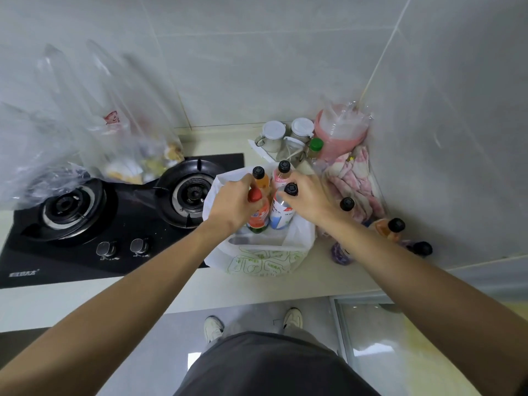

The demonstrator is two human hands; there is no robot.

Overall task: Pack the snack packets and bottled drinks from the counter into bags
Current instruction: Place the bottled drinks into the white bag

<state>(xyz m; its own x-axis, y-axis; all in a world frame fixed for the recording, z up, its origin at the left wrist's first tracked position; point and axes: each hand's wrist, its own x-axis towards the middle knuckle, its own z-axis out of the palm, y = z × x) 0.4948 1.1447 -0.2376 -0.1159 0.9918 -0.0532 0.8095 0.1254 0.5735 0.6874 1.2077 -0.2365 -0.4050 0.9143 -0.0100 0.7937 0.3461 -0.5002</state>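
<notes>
A white bag with green print (265,260) stands open on the counter beside the stove. Several bottles stand upright inside it. My left hand (231,201) is closed around the red-capped orange bottle (258,215) in the bag. My right hand (307,197) grips the black-capped bottle with a white and blue label (281,212) next to it. An orange-juice bottle (261,177) and a pink bottle (283,171) stand behind them in the bag. Three more black-capped bottles (347,204) (390,227) (422,248) wait on the counter at the right. Clear bags of snack packets (137,164) rest on the stove's far side.
The black two-burner gas stove (114,212) fills the left of the counter. Jars (273,135), a green-capped bottle (314,147), a pink plastic bag (340,135) and a pink cloth (354,178) crowd the back right corner against the tiled wall. The counter edge (257,292) runs below the bag.
</notes>
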